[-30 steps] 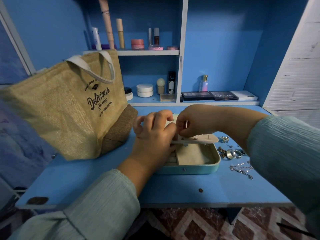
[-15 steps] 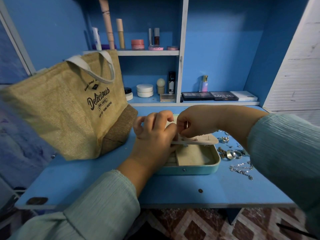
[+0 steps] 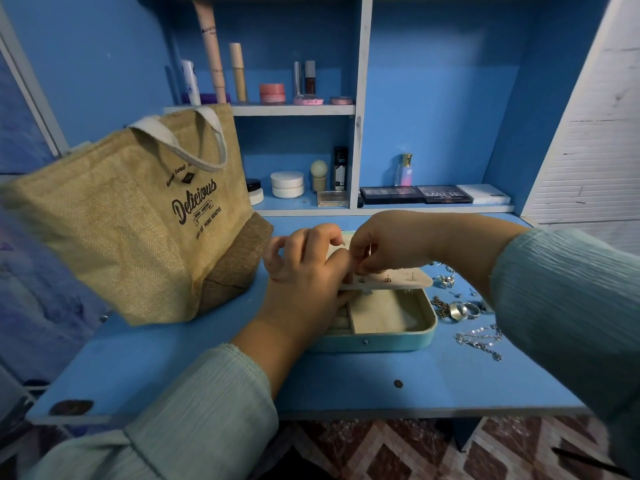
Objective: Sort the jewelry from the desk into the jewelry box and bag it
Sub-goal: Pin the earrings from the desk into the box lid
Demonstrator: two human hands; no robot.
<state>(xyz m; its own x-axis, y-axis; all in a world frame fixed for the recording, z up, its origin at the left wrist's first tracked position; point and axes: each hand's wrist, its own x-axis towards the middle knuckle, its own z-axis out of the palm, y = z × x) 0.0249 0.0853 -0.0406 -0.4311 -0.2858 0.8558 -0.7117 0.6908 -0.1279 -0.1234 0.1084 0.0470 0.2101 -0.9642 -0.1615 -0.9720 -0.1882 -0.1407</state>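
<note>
Blue shelves with makeup stand behind a blue desk [image 3: 173, 375]. On it the jewelry box [image 3: 381, 336] lies open, its big part bare. The left hand [image 3: 304, 282] holds up the little earring flap [image 3: 398, 280] with curled fingers. The right hand [image 3: 388, 242] pinches something tiny onto the flap, likely an earring. Rings [image 3: 459, 310] and a chain [image 3: 481, 341] wait just right of the box. The burlap bag [image 3: 121, 216] stands left, so most sorting and bagging looks left to do

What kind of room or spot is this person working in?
Most likely a home dressing or vanity desk. The blue shelves hold makeup tubes and jars, eyeshadow palettes lie beside a perfume bottle, and an open jewelry box sits on the desktop.
</note>
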